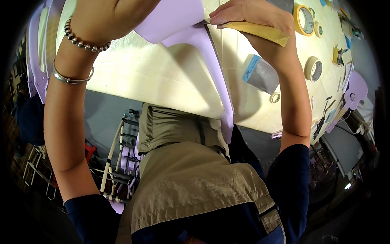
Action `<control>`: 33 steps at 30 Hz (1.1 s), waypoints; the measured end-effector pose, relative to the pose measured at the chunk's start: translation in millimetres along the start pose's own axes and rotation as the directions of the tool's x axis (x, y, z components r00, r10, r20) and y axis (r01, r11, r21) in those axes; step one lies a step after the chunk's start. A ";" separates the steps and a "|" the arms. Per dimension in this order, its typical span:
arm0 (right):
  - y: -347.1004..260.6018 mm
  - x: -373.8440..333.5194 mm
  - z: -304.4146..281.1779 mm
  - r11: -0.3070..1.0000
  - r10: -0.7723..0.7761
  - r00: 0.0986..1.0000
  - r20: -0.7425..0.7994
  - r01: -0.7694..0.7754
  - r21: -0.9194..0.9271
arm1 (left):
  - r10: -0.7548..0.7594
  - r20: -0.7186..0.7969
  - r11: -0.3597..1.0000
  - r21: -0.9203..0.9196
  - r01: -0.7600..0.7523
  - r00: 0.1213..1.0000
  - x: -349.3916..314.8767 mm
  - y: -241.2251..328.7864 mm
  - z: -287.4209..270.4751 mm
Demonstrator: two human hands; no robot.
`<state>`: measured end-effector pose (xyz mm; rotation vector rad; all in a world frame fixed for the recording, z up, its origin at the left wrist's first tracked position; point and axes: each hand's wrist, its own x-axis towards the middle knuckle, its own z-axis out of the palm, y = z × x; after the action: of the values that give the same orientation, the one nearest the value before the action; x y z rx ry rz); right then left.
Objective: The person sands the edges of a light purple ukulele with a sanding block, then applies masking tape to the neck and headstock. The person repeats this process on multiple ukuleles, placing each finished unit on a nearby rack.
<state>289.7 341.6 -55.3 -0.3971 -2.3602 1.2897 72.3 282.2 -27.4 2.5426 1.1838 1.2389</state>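
Note:
A lilac guitar (174, 18) lies on the pale-covered table, its neck (213, 61) pointing toward me and its headstock past the near edge. My left hand (109, 16) is over the left side of the guitar body; its fingers lie beyond the upper frame edge. Closed near where neck meets body, my right hand (248, 12) pinches a thin blade-like tool (258, 31) wrapped in yellow tape. Its dark tip touches or nearly touches the neck's edge. Beside my right forearm lies a grey sheet with a blue strip (262, 73).
Tape rolls (313, 69) and a larger yellow roll (304, 20) sit to the right. More lilac guitar parts stand at far left (38, 77) and far right (355, 91). A rack (118, 154) holding lilac pieces is below the table at left.

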 end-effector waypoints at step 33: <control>-3.7 -31.1 3.3 0.983 -0.065 0.997 0.034 0.070 -0.168 | -0.069 -0.112 0.901 -0.434 0.013 0.991 -41.0 -56.3 30.7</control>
<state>315.0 323.6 -60.7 -0.3486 -2.4941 1.0756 44.1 301.7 -95.3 2.1312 0.8517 1.4754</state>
